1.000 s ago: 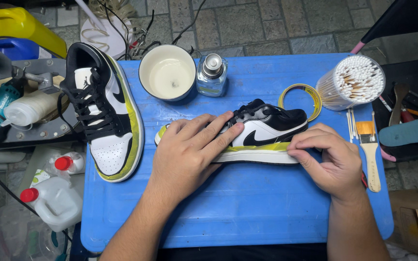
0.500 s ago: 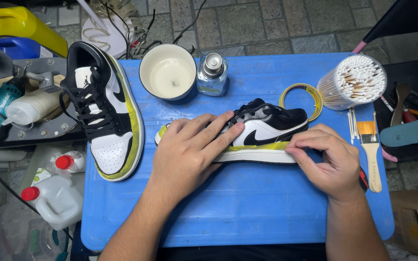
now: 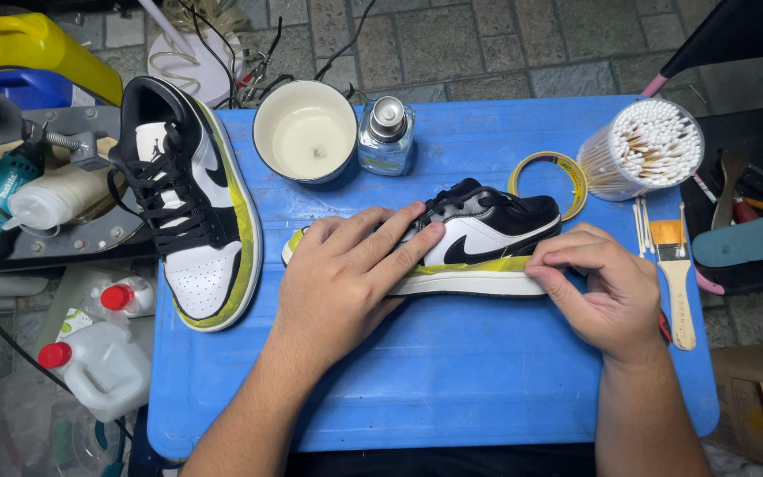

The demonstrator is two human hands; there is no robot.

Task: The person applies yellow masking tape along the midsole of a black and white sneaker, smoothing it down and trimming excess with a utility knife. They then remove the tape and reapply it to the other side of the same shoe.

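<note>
A blue plastic table top [image 3: 452, 371] is seen from above, and both forearms are stretched across it. At the far left edge, well beyond the left fingers, a black, white and yellow-green sneaker [image 3: 189, 208] is laid with its toe pointing toward the person. In the middle a second sneaker [image 3: 479, 240] of the same colours is laid on its side, heel to the right. Its toe and forefoot are covered by the left hand [image 3: 346, 274], which is spread flat with the fingers extended and pressed onto the shoe; nothing is gripped by it. The heel end of the sole is met by the right hand [image 3: 607, 287], whose fingers are curled and whose fingertips [image 3: 545, 269] are pinched against the yellow-green strip along the sole edge.

Beyond the left fingertips a white-lined round bowl [image 3: 305, 132] is set, and just to its right a small clear glass bottle with a metal cap [image 3: 387, 134]. Beyond the right fingers a roll of yellow tape [image 3: 551, 168] is laid flat, partly hidden by the shoe's heel. Further right a clear tub of cotton swabs [image 3: 646, 150] is stood. Just to the right of the right hand a flat paintbrush [image 3: 675, 265] is laid, with a few loose cotton swabs [image 3: 642, 225] beside it.
</note>
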